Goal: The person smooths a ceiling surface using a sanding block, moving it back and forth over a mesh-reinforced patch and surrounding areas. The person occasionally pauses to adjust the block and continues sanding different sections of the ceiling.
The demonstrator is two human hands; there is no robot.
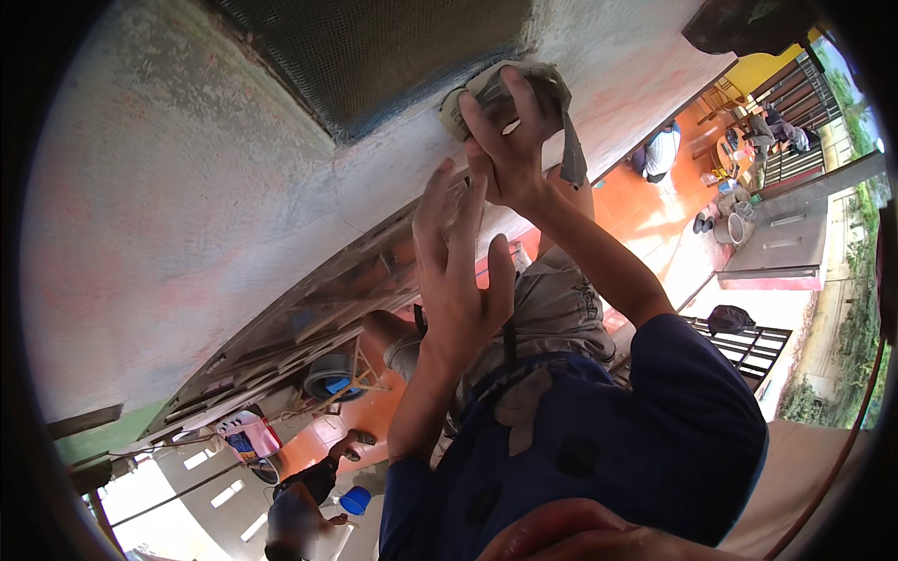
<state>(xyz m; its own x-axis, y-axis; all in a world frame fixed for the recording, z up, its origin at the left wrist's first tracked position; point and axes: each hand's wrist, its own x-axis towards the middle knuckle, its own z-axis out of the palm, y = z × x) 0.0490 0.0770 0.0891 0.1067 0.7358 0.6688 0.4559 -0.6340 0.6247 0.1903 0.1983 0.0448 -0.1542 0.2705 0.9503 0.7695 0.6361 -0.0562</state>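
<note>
My right hand (513, 140) is raised to the painted wall, its fingers bent over a curled beige-and-grey sheet (552, 84). The sheet lies against the wall beside the lower edge of a dark mesh panel (402, 56); a ragged grey strip hangs from it. Its exact kind is not clear. Just below and to the left, my left hand (463, 271) is lifted with its fingers spread and nothing in them. Pale dust seems to coat its fingers. The wall (187, 215) is whitish, with patchy grey and pink areas.
Below the wall runs a slatted wooden structure (281, 299). On the orange floor stand a dark round tub (332, 376) and a wooden stool (363, 374). A person (299, 510) is near a blue bucket (355, 500). Another person (658, 152) is by a round table (734, 154).
</note>
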